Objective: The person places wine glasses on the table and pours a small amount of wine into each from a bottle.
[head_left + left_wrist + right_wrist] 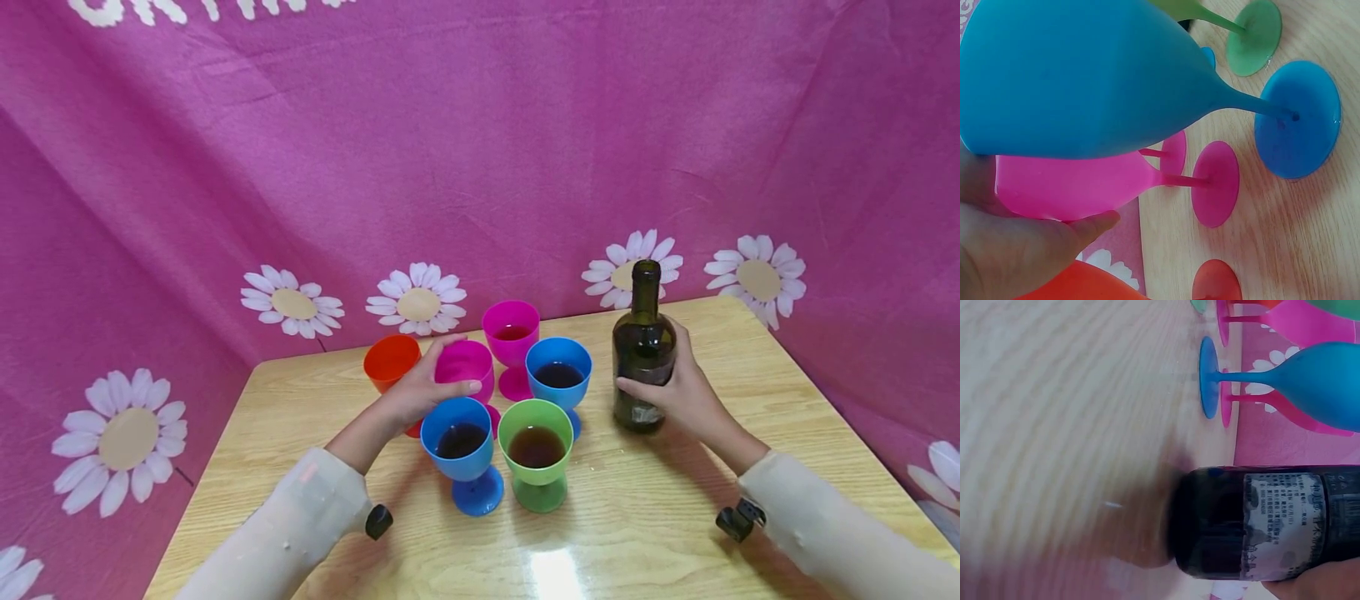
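My left hand (416,389) grips the bowl of a pink goblet (474,367), thumb and fingers spread round its sides. In the left wrist view this pink goblet (1079,187) is partly hidden behind a blue goblet (1104,81). My right hand (678,387) holds a dark green glass bottle (641,346) round its body, upright, to the right of the goblets. The right wrist view shows the bottle's white printed label (1282,528) and its base close to the table. Dark liquid stands in the front blue goblet (461,446) and the green goblet (536,450).
Another blue goblet (558,375) and a second pink goblet (512,333), both with dark liquid, stand behind. An orange goblet (392,362) stands left of my left hand. The wooden table (637,525) backs onto a pink cloth (487,167) with printed daisies.
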Motion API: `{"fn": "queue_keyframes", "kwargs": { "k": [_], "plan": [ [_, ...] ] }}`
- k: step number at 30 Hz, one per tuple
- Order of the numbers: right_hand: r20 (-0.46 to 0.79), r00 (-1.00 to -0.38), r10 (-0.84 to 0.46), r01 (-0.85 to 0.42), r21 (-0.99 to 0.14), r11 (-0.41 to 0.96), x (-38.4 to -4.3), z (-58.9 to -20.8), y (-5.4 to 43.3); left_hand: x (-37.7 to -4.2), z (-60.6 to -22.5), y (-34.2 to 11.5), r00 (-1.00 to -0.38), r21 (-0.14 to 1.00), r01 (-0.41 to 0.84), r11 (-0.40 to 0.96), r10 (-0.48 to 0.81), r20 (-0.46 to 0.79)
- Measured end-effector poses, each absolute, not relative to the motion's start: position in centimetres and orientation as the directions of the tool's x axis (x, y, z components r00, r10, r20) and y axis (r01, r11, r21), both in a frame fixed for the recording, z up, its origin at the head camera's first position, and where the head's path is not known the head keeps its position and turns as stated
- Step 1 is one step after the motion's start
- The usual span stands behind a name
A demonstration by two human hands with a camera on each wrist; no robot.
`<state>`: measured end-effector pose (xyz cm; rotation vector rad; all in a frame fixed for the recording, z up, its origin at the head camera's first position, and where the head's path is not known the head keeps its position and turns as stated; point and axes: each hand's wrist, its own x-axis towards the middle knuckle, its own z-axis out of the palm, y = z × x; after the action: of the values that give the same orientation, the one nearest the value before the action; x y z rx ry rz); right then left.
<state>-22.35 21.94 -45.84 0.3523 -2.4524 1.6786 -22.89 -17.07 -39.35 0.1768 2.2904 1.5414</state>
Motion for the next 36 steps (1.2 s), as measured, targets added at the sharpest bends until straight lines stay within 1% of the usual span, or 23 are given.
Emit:
{"fn": "queue_keyframes", "kwargs": {
  "k": [3,8,12,21,28,33,36],
  "plan": [
    [0.293,-0.946,-0.141,-0.325,-0.869,0.374,-22.6,-45.4,21.7,-22.9,-39.3,-17.1,-0.922,0.915,-0.102,0.389,0.308,-0.234],
    [0.369,-0.910,-0.191,-0.415,-0.782,0.465,-23.2,-44.5,21.6,-22.9,-39.4,-17.1,-0.921,0.918,-0.098,0.385,0.315,-0.230],
    [0.400,-0.886,-0.234,-0.462,-0.721,0.517,-24.0,-43.3,21.7,-22.9,-39.4,-17.1,-0.920,0.920,-0.096,0.380,0.319,-0.228],
    [0.478,-0.794,-0.375,-0.605,-0.565,0.560,-25.0,-40.5,21.4,-22.8,-39.3,-17.0,-0.921,0.918,-0.100,0.384,0.313,-0.231],
    [0.455,-0.763,-0.458,-0.643,-0.469,0.605,-25.5,-38.4,20.8,-22.9,-39.3,-17.0,-0.920,0.918,-0.092,0.387,0.320,-0.227],
    [0.385,-0.792,-0.474,-0.604,-0.378,0.702,-25.3,-37.2,20.5,-22.9,-39.3,-17.0,-0.921,0.914,-0.094,0.395,0.314,-0.230],
    [0.353,-0.803,-0.481,-0.588,-0.333,0.737,-25.3,-36.5,20.3,-22.9,-39.3,-17.1,-0.921,0.912,-0.094,0.399,0.313,-0.232]
  ]
}}
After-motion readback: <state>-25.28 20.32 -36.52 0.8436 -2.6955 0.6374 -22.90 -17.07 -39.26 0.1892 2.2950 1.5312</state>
